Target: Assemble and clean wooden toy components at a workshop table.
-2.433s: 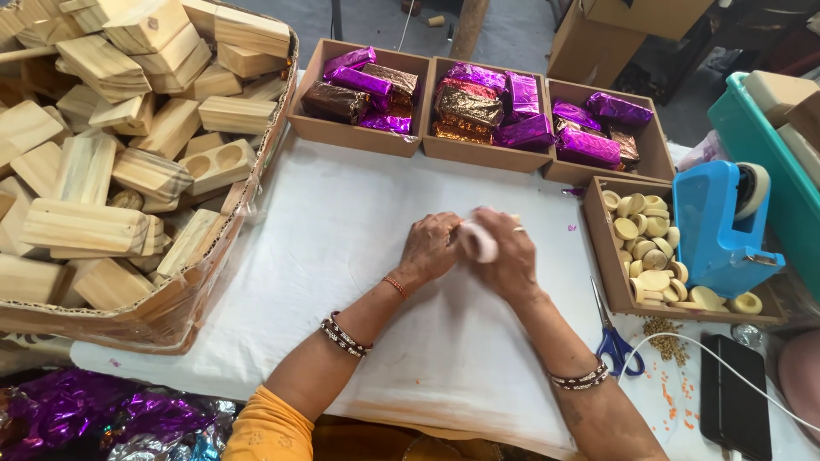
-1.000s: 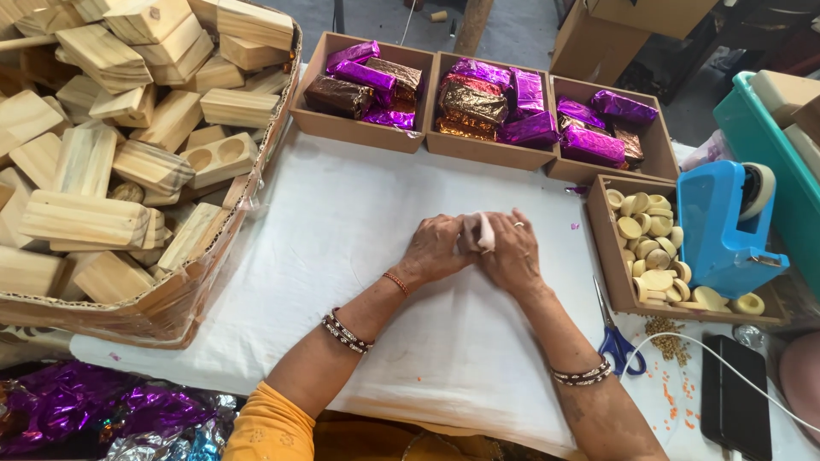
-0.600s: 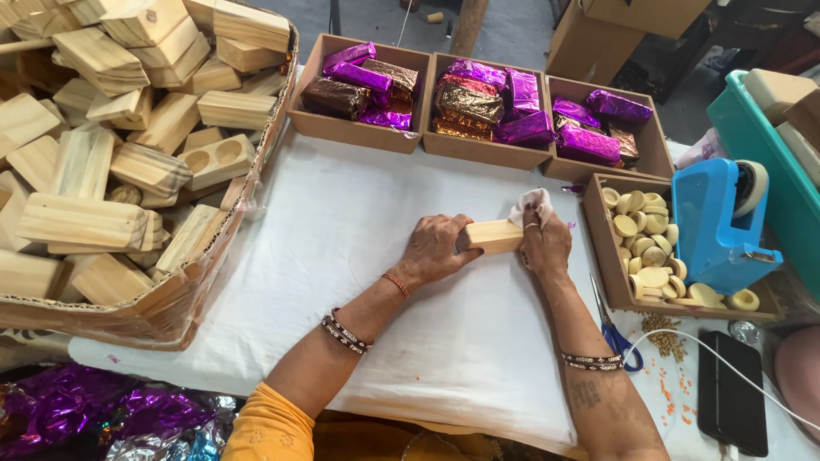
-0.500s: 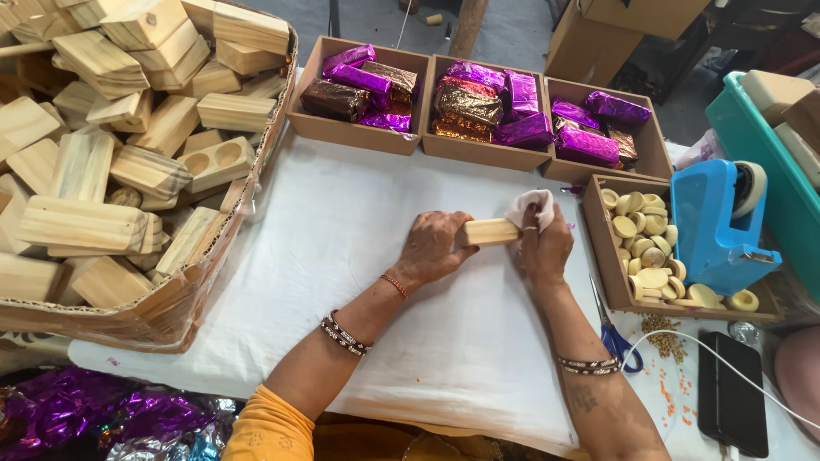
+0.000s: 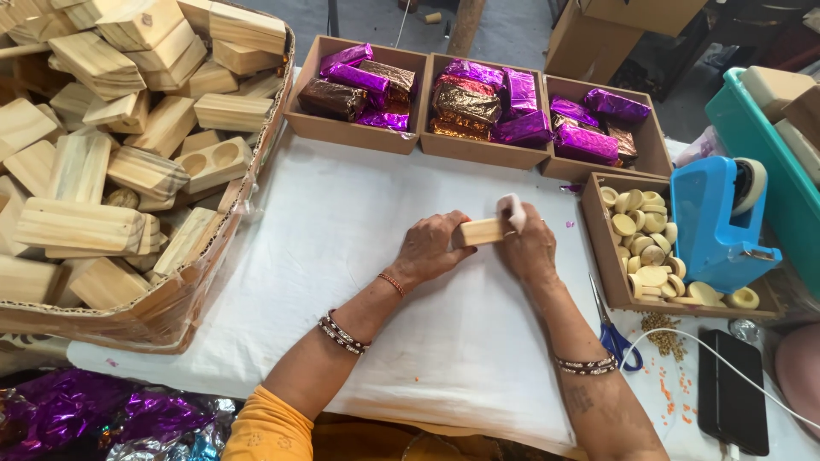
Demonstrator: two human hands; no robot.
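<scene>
A small pale wooden block (image 5: 479, 231) lies across the middle of the white cloth (image 5: 359, 222), held between both hands. My left hand (image 5: 434, 246) grips its left end. My right hand (image 5: 528, 248) is at its right end and holds a small white pad (image 5: 512, 210) against the block.
A big cardboard box of wooden blocks (image 5: 111, 154) fills the left. Three trays of purple and brown foil-wrapped bars (image 5: 465, 107) line the far edge. At right stand a tray of round discs (image 5: 645, 248), a blue tape dispenser (image 5: 716, 226), scissors (image 5: 608, 329) and a phone (image 5: 732, 388).
Both hands were clasped together around the white pad; they have since drawn apart, the wooden block now shows between them, and the right hand has shifted right.
</scene>
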